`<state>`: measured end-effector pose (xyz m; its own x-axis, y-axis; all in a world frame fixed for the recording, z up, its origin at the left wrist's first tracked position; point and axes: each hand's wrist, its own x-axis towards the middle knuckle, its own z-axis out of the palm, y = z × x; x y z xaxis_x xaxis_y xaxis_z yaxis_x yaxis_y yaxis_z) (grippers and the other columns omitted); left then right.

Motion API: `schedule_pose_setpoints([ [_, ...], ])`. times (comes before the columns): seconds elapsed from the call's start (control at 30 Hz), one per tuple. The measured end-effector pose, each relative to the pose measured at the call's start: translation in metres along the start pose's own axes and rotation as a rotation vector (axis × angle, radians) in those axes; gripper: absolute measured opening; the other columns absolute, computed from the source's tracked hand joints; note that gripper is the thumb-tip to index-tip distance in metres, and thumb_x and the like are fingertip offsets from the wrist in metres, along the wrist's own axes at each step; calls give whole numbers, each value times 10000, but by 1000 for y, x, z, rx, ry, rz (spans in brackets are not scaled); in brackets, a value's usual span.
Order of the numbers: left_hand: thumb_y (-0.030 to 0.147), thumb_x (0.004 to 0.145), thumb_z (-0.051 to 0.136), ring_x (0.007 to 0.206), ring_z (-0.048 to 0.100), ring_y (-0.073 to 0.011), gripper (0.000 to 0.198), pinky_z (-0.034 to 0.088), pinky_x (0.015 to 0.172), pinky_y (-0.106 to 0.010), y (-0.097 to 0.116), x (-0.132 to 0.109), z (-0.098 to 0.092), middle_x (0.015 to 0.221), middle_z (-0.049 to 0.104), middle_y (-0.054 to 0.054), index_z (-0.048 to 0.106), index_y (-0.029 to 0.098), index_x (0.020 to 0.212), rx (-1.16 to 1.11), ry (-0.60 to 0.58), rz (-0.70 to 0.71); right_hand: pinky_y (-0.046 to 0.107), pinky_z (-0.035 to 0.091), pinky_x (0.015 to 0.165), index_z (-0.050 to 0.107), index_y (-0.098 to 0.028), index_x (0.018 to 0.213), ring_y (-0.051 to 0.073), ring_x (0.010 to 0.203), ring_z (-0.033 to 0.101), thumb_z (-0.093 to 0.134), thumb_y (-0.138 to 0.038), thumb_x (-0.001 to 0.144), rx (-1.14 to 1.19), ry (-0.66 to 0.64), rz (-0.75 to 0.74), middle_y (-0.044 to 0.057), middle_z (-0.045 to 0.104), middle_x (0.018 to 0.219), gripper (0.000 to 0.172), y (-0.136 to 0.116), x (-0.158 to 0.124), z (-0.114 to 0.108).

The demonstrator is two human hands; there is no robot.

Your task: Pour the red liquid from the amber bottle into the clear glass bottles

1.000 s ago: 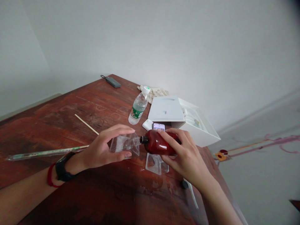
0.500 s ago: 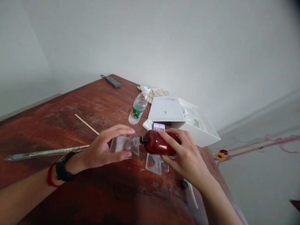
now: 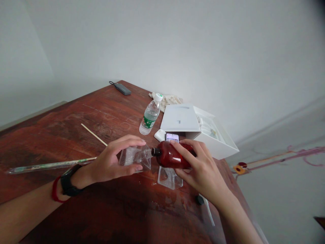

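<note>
1. Lower left of the frame: a black wristwatch [image 3: 66, 183] and a red cord bracelet [image 3: 55, 191] encircle the person's left wrist.
2. Left of centre, on the reddish-brown wooden table [image 3: 76, 118]: a long, clear plastic sleeve with a thin green-printed stick inside [image 3: 48, 166] lies flat. Its printing is too small to read. A slender, pale wooden stick [image 3: 93, 134] lies above it, and the two sit close together without touching.
3. Centre left: the left hand [image 3: 111, 161] is curved, with fingers above and thumb below, and holds a small clear plastic pouch [image 3: 134, 158] off the table.
4. Centre: a dark red-brown plastic bottle [image 3: 172, 155] lies on its side, with no readable writing. Its black neck [image 3: 155, 151] touches the narrow end of the pouch.
5. Centre right: the right hand [image 3: 200, 169] grips the bottle around its body, with fingers on top and thumb beneath.
6. Below the bottle: a second clear plastic pouch [image 3: 169, 178] lies on the table.
7. Top centre: a grey rectangular power bank with a black cord [image 3: 122, 88] lies near the table's far corner. A clear water bottle with a green label and white cap [image 3: 150, 115] lies tilted, its label unreadable, just before a crumpled cream cloth [image 3: 166, 100].
8. Right of centre: a white box [image 3: 215, 142] stands behind a phone with a lit purple screen [image 3: 172, 137].
</note>
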<state>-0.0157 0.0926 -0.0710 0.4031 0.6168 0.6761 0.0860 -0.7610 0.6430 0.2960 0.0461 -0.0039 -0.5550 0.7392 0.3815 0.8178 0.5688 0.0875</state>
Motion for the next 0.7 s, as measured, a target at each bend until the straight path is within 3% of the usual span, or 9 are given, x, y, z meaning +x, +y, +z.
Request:
schedule_pose_setpoints([
  [0.7,392,923,849,1231,715,-288,464,598,1077,-415,1,0,0,1311,747,-106,697,241,1336,11,-4,-4,577,580,984,420,-327,1643,348,1185,596,663,-171,942,-7,-5,5,145,592,1370,758,-1,0,-2],
])
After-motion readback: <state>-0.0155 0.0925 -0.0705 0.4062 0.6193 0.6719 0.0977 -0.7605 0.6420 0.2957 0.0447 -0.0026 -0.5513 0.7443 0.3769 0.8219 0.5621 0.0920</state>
